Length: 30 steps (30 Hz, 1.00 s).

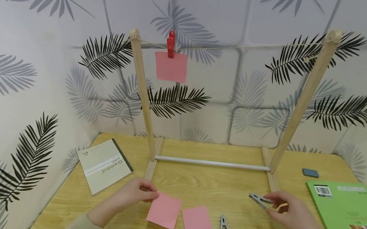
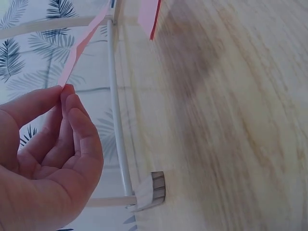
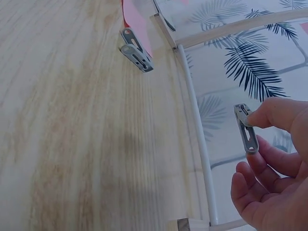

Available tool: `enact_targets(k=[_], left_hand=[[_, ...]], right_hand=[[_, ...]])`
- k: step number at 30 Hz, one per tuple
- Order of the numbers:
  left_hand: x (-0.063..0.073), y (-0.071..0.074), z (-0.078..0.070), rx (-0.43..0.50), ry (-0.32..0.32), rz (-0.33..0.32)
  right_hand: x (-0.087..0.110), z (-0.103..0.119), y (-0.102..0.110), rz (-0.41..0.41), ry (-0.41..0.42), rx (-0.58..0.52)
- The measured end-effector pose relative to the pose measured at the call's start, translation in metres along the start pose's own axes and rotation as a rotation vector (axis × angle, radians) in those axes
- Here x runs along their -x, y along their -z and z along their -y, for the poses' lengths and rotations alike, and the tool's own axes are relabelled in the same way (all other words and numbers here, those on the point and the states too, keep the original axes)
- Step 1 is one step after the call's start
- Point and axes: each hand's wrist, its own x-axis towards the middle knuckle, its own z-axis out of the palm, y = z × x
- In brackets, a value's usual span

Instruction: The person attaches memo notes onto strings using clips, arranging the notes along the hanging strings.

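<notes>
The pink sheet (image 1: pixel 164 210) is at the lower middle of the head view, held up from the counter (image 1: pixel 202 189), which spreads across the lower part of the frame. Above, the wooden stand (image 1: pixel 300 104) carries a cord (image 1: pixel 237 47) between its post tops; a good approach would meet a bare stretch of it, well apart from the hung sheet (image 1: pixel 171 68) at upper middle, so the two papers do not overlap. The left hand (image 1: pixel 136 191), lower left of centre, pinches the pink sheet by its upper left corner; such thin paper may crease or droop, so a light grip that leaves the top middle free seems best. The right hand (image 1: pixel 290 213), lower right, holds a grey clip (image 1: pixel 258 200) between thumb and fingertip, its biting end pointing left; an even squeeze on the spread legs should part it before it meets paper. The second sheet (image 1: pixel 197 222) and spare clip (image 1: pixel 223 225), lying at bottom centre, are best left undisturbed; the red clip (image 1: pixel 170 46), upright at upper middle, looks a fair model.
</notes>
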Motion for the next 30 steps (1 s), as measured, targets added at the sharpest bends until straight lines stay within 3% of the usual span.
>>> enact_targets(k=[5, 8, 15, 21, 30], left_hand=[[-0.004, 0.002, -0.009, -0.013, -0.016, -0.017], [-0.004, 0.003, -0.014, -0.022, -0.033, -0.017], [-0.008, 0.003, -0.028, -0.035, -0.035, -0.049], [-0.018, 0.001, -0.045, -0.059, -0.053, -0.085], [-0.020, 0.004, -0.066, -0.064, -0.095, -0.117]], right_hand=[[-0.002, 0.000, 0.006, -0.077, 0.093, 0.006], [-0.002, 0.001, 0.011, -0.081, 0.119, 0.003], [-0.006, 0.011, 0.024, -0.032, 0.092, -0.003], [-0.014, 0.021, 0.037, -0.088, 0.146, 0.019], [-0.021, 0.044, 0.048, -0.107, 0.117, 0.048]])
